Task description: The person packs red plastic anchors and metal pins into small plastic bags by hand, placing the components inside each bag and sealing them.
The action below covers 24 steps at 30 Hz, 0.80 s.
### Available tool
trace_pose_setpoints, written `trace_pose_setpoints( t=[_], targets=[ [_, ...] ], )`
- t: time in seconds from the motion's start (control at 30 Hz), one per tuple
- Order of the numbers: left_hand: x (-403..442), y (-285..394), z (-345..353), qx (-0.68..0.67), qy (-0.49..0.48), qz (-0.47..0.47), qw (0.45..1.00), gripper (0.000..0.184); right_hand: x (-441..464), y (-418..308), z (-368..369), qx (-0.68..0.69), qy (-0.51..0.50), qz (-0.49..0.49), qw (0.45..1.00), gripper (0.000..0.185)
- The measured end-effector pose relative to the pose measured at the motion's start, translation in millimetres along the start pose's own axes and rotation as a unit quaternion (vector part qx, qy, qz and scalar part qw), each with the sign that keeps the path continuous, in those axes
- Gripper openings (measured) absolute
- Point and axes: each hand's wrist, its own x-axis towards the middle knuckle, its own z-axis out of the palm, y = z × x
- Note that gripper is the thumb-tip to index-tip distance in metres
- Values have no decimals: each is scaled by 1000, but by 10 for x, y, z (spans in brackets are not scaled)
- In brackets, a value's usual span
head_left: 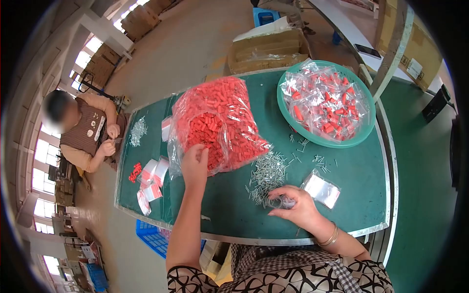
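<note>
A large clear bag of small red plastic caps (234,112) lies on the green table, its mouth open toward me. My left hand (195,158) reaches into that mouth. Its fingers are pinched together among the caps, and whatever is between them is hidden. Over the near edge of a pile of small metal screws (267,176), my right hand (298,207) is closed around a small clear plastic bag (282,201). Just right of this hand sits a stack of flat clear bags (321,189).
A green round basket (369,129) holds many small packets with red caps. On the left are filled packets (155,173), loose red caps (135,172) and more screws (138,132). A co-worker (90,127) stands at the left edge. Beyond the table is a cardboard box (266,51).
</note>
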Motion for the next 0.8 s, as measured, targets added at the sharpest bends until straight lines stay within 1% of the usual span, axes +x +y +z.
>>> trace_pose_setpoints(
  t=[0.1,0.17,0.23,0.3,0.33,0.43,0.53,0.63,0.73,0.8],
  targets=[
    [-227,355,-170,-148,-55,-76,985,10,2,48,11,-10,12,-3,1000,43],
    [-517,752,-333,-133,-155,-44,978,9,13,18,8,-29,17,-9,999,44],
    [-737,1113,-399,-104,-222,101,964,15,27,14,-13,-35,19,-6,999,44],
    [-862,1209,-274,-90,-249,202,943,15,25,20,13,-23,13,1,1000,45],
    [-893,1236,-242,-82,-258,254,929,16,27,43,21,-20,12,-13,1000,46],
    [-942,1218,-175,-94,-232,221,943,18,14,80,28,15,8,-4,1000,45],
    [-987,1268,-155,-153,-243,172,942,19,19,102,36,27,12,-14,999,44],
    [-970,1322,-198,-135,-314,113,933,22,27,146,60,-14,34,-63,997,46],
    [-1034,1148,-79,-140,-160,171,962,25,24,80,46,-33,48,-67,996,46],
    [-1104,1239,15,-126,-162,164,965,26,39,33,41,-94,71,-66,991,46]
  ],
)
